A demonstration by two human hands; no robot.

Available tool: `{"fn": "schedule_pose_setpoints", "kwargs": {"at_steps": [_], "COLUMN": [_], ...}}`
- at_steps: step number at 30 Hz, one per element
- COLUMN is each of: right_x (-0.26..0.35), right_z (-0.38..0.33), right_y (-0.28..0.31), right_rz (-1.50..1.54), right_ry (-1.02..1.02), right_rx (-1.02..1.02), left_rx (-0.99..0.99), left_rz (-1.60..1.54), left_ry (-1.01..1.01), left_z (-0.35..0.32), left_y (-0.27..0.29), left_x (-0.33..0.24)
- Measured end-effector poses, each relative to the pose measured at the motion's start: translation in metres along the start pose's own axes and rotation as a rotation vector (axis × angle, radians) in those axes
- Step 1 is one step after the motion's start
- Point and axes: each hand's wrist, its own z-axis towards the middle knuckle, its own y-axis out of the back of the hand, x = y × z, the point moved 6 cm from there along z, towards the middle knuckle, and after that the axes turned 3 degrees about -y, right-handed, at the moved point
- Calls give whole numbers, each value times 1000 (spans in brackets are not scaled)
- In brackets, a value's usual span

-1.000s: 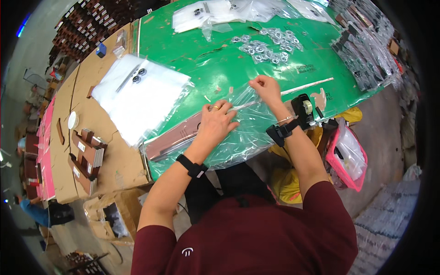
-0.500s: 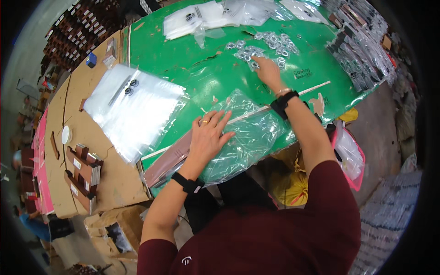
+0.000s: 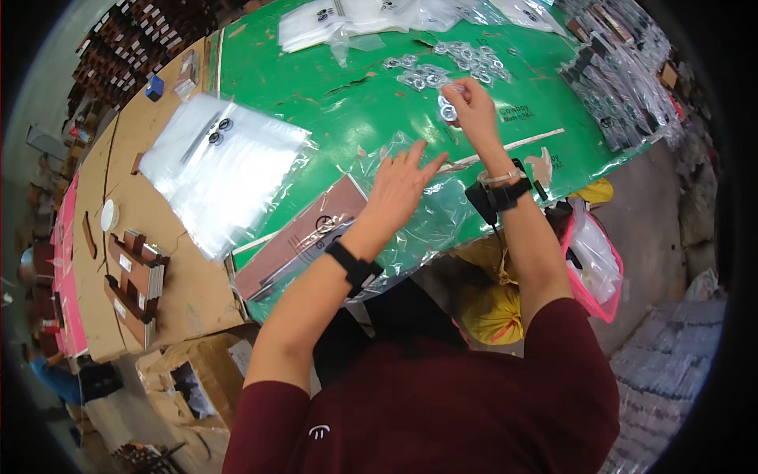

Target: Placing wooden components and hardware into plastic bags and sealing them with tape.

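Observation:
My right hand (image 3: pixel 475 114) pinches a small clear packet (image 3: pixel 448 108) with round metal rings inside, raised above the green tabletop. Below it to the left, my left hand (image 3: pixel 397 187) has its fingers stretched out over a large clear plastic bag (image 3: pixel 426 225); whether it presses on the film is hard to tell. Inside the bag's left end lies a flat brown panel (image 3: pixel 300 229), partly hidden by my left forearm. More ring packets (image 3: pixel 474 59) lie in a loose group beyond my right hand.
A stack of clear printed bags (image 3: pixel 225 170) lies to the left, more bags (image 3: pixel 347 24) at the far edge. Packed pieces (image 3: pixel 608 95) are heaped at the right. Brown parts (image 3: pixel 138 280) and a white round lid (image 3: pixel 110 215) sit on cardboard. A pink-rimmed basket (image 3: pixel 594 261) stands below the table.
My right hand has drawn back from the packet group, bringing one ring packet nearer. My left hand has shifted right and away from me along the bag, uncovering more of the brown panel.

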Motion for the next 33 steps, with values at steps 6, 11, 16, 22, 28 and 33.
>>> {"fn": "schedule_pose_setpoints", "kwargs": {"at_steps": [6, 11, 16, 22, 28, 33], "right_x": [-36, -11, -14, 21, -21, -32], "right_z": [-47, -74, -89, -117, -115, -133], "right_y": [22, 11, -20, -57, -82, -80], "right_rz": [357, 490, 225, -127, -96, 285], "right_ry": [-198, -310, -313, -252, 272, 528], "right_rx": [291, 458, 989, 1367, 1254, 1199], "left_rx": [42, -114, -220, -264, -323, -263], "left_rz": [-96, -336, -344, -429, -415, -369], "left_ry": [0, 70, 72, 101, 98, 103], "left_z": [7, -6, -4, -4, -3, -16], "left_y": [-9, 31, 49, 58, 45, 30], "left_x": [-4, -1, 0, -4, -21, -32]}}
